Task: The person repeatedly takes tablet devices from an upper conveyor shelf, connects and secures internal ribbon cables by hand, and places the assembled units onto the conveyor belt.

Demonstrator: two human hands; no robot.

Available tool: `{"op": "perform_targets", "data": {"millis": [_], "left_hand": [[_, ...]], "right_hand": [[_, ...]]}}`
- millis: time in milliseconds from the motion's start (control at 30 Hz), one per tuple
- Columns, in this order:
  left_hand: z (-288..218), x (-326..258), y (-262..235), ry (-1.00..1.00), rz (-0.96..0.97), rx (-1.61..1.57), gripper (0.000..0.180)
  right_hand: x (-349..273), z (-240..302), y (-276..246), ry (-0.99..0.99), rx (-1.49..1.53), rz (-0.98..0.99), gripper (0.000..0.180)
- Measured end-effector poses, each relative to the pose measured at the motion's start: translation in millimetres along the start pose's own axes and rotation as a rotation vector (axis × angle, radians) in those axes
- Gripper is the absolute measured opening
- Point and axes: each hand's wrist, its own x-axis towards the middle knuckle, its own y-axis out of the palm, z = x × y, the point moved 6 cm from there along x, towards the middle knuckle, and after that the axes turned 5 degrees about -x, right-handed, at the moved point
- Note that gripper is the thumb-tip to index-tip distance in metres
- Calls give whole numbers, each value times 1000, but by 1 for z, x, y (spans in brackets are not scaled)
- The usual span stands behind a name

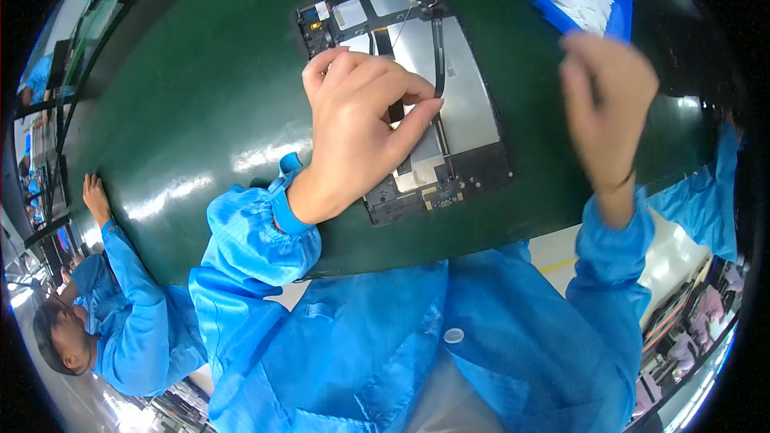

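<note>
An opened tablet-like device (473, 88) lies on the green work surface in front of me, its silver plate, black frame and small circuit parts exposed. My left hand (357, 112) is over its left and middle part, hiding some of it. Thumb and index finger are pinched together at a black flat cable (439, 48) that runs down the silver plate. To the right of the device, my right hand (609, 100) is above the surface just below a blue tray (553, 12). Motion smears its curled fingers, so whether they hold anything cannot be made out.
White slips (583, 2) are heaped in the blue tray at the far right. A blue wrist band (287, 202) circles my left wrist. At the left, another person's hand (96, 199) rests on the table edge. A further blue sleeve (706, 192) shows at the right.
</note>
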Motion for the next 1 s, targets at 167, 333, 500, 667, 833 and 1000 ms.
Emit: {"op": "perform_targets", "data": {"millis": [167,333,500,667,833,1000], "left_hand": [[0,1,1,6,-2,-7,9],[1,0,2,14,-5,-4,9],[1,-1,3,28,-23,-4,10],[0,-3,3,6,1,6,10],[7,-5,6,-17,7,-2,10],[6,-1,4,-51,33,-21,10]], "right_hand": [[-42,96,11,-94,312,195,22],[-49,104,17,-76,271,193,23],[-50,103,16,-38,283,182,23],[-50,104,15,-9,306,186,23],[-49,101,21,34,352,224,22],[-48,100,18,35,355,208,21]]}}
